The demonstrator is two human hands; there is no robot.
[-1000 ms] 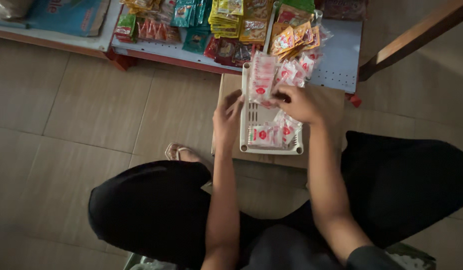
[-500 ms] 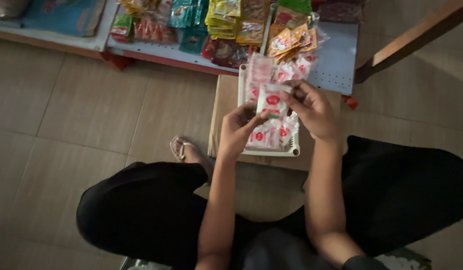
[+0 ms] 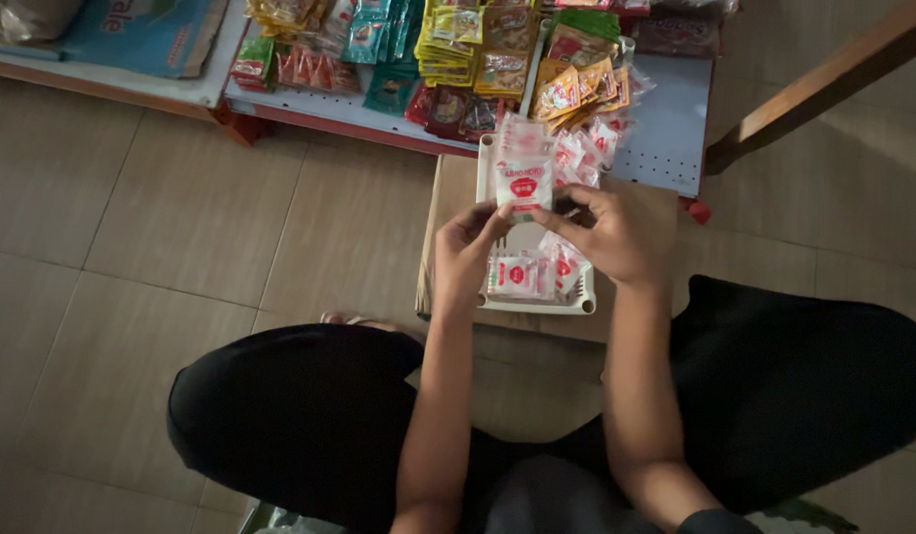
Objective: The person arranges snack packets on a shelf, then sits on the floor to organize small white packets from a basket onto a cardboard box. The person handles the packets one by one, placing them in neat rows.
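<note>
A small clear sachet with a red and white label [image 3: 522, 184] is held up between both my hands above a white plastic basket [image 3: 537, 305]. My left hand [image 3: 468, 252] pinches its lower left edge. My right hand [image 3: 608, 229] grips its lower right edge. The basket rests on a brown cardboard box [image 3: 448, 198] and holds several more of the same red and white sachets [image 3: 522, 275], with a pile at its far end [image 3: 576, 158]. My legs in black trousers are spread on either side of the box.
A low white shelf [image 3: 665, 129] stands just beyond the box, covered with several rows of coloured snack and seasoning packets [image 3: 458, 49]. A wooden beam [image 3: 824, 84] slants at the upper right. Beige floor tiles [image 3: 161, 218] lie to the left.
My hands came off the basket's contents and lifted one sachet up between them. The view has shifted slightly, with the shelf now lower in the frame.
</note>
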